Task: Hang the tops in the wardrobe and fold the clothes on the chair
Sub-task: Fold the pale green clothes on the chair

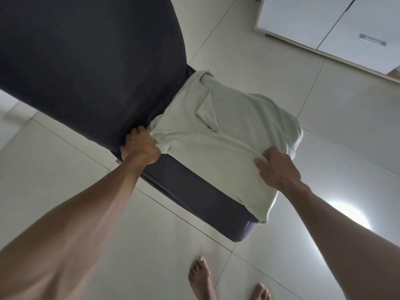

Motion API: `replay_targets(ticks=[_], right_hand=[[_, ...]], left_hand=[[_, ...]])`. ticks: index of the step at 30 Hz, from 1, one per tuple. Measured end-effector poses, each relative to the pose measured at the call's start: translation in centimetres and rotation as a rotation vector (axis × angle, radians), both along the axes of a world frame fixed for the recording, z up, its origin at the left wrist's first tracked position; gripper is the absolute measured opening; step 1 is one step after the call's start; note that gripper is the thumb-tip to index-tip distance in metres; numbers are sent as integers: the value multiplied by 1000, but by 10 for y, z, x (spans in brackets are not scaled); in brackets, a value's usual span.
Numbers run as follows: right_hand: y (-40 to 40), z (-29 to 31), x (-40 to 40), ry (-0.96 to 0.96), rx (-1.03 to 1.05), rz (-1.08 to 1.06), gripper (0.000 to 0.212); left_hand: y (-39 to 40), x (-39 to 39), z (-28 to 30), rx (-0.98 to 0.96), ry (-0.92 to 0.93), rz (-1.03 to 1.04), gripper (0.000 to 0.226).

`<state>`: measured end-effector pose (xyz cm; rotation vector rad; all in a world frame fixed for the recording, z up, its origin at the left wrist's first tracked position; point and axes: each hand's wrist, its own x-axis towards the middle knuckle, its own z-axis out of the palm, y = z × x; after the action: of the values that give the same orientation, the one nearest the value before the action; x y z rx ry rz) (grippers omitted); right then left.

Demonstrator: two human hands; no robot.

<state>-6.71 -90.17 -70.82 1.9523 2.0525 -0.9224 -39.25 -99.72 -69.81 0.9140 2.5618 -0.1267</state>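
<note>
Head view looks straight down on one pale green shirt [218, 135], spread over the seat of a dark grey covered chair [91, 68], its collar lying open toward the chair back and its right side draping off the seat edge. The left hand [140, 148] has its grip bunched on the shirt's corner right at the foot of the chair back, fingers curled into the cloth. The right hand [277, 167] pinches a ridge of fabric near the front of the seat, thumb and fingers closed on it.

To fold well from here, I judge both hands should lift that near edge together, keep it taut so no creases get trapped, and lay it flat over the collar side with the edges lined up. The overhanging part needs drawing back onto the seat first, or the fold will slide off onto the floor [324, 118].

Counted: one shirt, one chair, two hands, two bare feet [200, 276] on the tiled floor. A white wardrobe [337, 20] stands at top right, doors shut, well apart from the chair, with one handle visible.
</note>
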Motion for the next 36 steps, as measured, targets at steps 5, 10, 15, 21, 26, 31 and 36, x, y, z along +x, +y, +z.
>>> replay_targets(ticks=[5, 10, 15, 21, 26, 31, 36], right_hand=[[4, 0, 26, 64, -57, 62, 27], [13, 5, 48, -28, -45, 118, 30], [8, 11, 44, -138, 25, 229, 33], [-8, 14, -3, -9, 309, 312, 39], [0, 12, -62, 154, 201, 245, 51], [17, 10, -109, 183, 108, 172, 74], [26, 7, -146, 153, -39, 44, 59]], left_hand=[[-1, -5, 0, -35, 43, 8, 51], [8, -5, 12, -45, 73, -28, 46], [10, 4, 6, 21, -109, 270, 78], [-6, 5, -4, 548, -673, 970, 54], [-12, 0, -6, 857, -746, 1196, 40], [-22, 6, -3, 865, -862, 1257, 22], [-22, 5, -18, 771, -816, 1157, 14]])
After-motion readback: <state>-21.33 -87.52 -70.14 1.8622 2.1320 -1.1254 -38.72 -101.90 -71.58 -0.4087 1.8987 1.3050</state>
